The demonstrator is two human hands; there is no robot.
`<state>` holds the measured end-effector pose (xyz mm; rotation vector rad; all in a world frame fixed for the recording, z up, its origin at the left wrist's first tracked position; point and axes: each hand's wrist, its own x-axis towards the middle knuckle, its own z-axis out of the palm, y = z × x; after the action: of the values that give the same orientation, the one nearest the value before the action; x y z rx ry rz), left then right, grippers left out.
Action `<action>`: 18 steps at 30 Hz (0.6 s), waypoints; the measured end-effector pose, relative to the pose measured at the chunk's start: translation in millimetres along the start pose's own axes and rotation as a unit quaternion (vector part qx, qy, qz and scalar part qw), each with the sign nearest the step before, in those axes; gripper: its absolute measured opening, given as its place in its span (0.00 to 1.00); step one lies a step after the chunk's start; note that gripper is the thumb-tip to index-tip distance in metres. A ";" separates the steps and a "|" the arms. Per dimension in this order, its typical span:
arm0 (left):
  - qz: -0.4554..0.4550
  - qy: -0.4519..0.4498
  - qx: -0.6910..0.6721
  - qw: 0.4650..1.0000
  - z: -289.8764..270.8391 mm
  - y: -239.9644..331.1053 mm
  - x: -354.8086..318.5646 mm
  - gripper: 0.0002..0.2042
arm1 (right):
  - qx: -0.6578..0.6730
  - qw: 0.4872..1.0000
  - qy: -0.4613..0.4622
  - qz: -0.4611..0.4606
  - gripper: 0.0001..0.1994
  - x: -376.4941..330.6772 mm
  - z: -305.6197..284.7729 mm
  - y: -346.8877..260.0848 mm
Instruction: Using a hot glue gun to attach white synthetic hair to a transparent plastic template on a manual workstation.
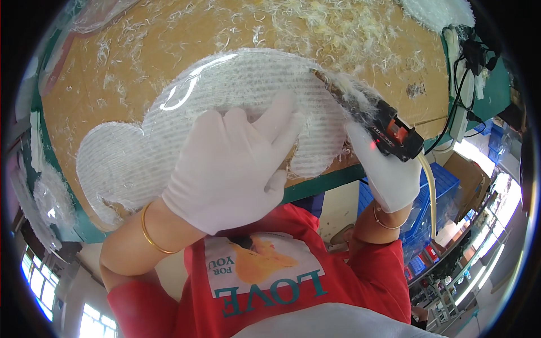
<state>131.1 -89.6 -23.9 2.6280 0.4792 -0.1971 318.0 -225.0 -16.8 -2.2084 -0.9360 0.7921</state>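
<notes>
A white, ribbed fabric piece (225, 79) with rounded lobes and a fuzzy edge lies on a brown cardboard sheet (169, 34). My left hand (231, 163), in a white glove, presses flat on its lower middle with the fingers apart. My right hand (386, 172), also gloved, is wrapped round a black glue gun (389, 132) at the fabric's right side. The gun's tip rests at or just over the upper right of the fabric, and white fibres cling to its barrel. A yellowish glue stick (429, 191) hangs from its back. The right fingers are partly hidden.
Loose white fibres (360, 34) are scattered over the cardboard. A green table edge (324, 183) runs along the near side. White fluffy material (439, 12) lies at the far right, by black cords (465, 84). Blue crates (439, 191) stand below on the right.
</notes>
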 end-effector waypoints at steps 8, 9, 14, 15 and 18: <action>0.025 0.052 0.009 0.998 6.5 -0.3 -0.6 0.28 | 0.052 0.996 -0.021 0.066 0.16 -9.0 -8.9 5.3; 0.027 0.052 0.009 0.998 6.2 -0.1 -0.2 0.28 | 0.052 0.996 -0.019 0.067 0.16 -11.7 -10.6 6.3; 0.024 0.069 0.017 0.997 7.4 0.7 -1.8 0.29 | 0.128 0.992 0.002 0.005 0.18 -14.8 -4.7 8.0; 0.025 0.069 0.015 0.997 6.9 1.1 -1.3 0.29 | 0.083 0.996 0.016 0.010 0.18 -14.1 -4.9 9.3; 0.016 0.039 0.021 0.999 4.3 2.1 -0.7 0.29 | -0.003 0.998 -0.010 0.070 0.17 -9.8 -9.8 -0.5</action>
<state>131.0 -93.6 -26.7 2.6904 0.4643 -0.0959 319.2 -235.1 -7.4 -2.2933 -0.8008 0.8781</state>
